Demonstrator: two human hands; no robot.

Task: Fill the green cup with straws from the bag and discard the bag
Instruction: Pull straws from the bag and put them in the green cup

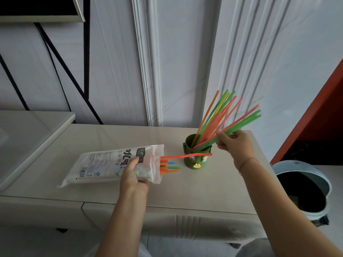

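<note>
Filling step. Right hand pinches straw bundle, lower ends inside green cup. Left hand grips bag at its mouth, left of cup; remaining straws poke out. Next, likely: release bundle, fetch more.

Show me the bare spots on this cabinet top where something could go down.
Bare: on the cabinet top, the back strip between the bag and the wall, left of the green cup; also the front strip below the bag. Crowded: the gap between bag mouth and cup, where straws poke out.
</note>
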